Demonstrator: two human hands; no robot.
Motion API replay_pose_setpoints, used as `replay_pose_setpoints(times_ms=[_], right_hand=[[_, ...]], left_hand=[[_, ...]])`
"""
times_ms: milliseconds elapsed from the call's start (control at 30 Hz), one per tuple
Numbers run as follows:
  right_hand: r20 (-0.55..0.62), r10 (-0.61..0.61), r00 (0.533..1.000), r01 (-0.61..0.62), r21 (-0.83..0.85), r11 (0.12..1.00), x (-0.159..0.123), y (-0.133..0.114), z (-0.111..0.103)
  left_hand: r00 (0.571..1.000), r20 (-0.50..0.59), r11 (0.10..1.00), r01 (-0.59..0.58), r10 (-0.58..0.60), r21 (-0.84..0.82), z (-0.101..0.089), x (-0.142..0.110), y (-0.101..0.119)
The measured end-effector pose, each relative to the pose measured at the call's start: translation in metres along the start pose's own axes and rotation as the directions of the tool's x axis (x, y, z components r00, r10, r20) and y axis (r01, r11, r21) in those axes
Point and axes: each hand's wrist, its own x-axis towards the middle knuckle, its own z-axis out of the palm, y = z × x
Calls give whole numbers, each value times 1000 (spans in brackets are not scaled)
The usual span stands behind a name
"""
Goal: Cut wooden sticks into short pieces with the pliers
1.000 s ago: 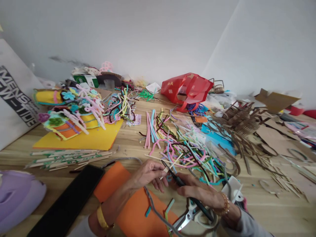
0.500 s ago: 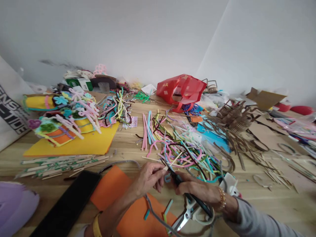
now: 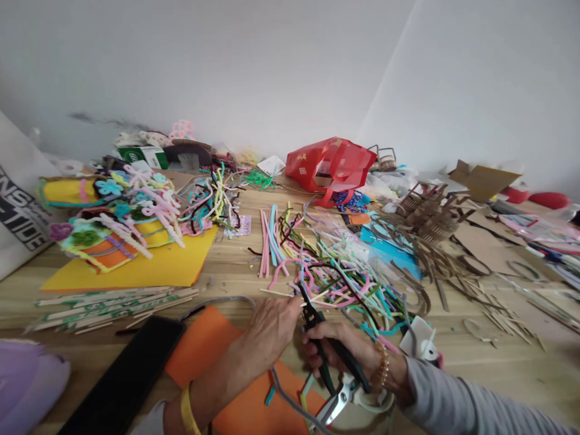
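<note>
the right hand (image 3: 341,349) grips black-handled pliers (image 3: 327,344) in its closed fingers. the left hand (image 3: 272,329) curls narrowly just beside their tip, its hold unclear, with a heap of multicoloured pipe cleaners (image 3: 339,278) just beyond the fingers.

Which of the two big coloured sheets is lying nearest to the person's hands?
The orange sheet, right under the left forearm. The yellow sheet lies farther away and carries the pipe-cleaner craft.

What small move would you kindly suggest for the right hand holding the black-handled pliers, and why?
I would probably ease the tips of the black-handled pliers slightly toward the fingers of the left hand, as the tips sit just beside them while the right hand grips the handles. Anything pinched there is too hidden to tell.
</note>
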Motion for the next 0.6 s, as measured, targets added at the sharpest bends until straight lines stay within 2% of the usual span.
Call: replay_pose_setpoints(times_ms=[100, 200, 400, 600], right_hand=[[23, 9, 1000, -9, 26, 1000, 4, 6, 0], [28, -5, 1000, 2, 82, 997, 8, 13, -1], [39, 37, 999, -42, 153, 987, 16, 17, -9], [112, 100, 989, -118, 166, 979, 22, 16, -21]], left_hand=[[997, 11, 980, -82, 82, 181, 3, -6, -5], [990, 81, 958, -134, 117, 254, -3, -3, -7], [969, 207, 938, -190, 132, 289, -14, 14, -11], [958, 222, 916, -249, 183, 316, -13, 20, -16]])
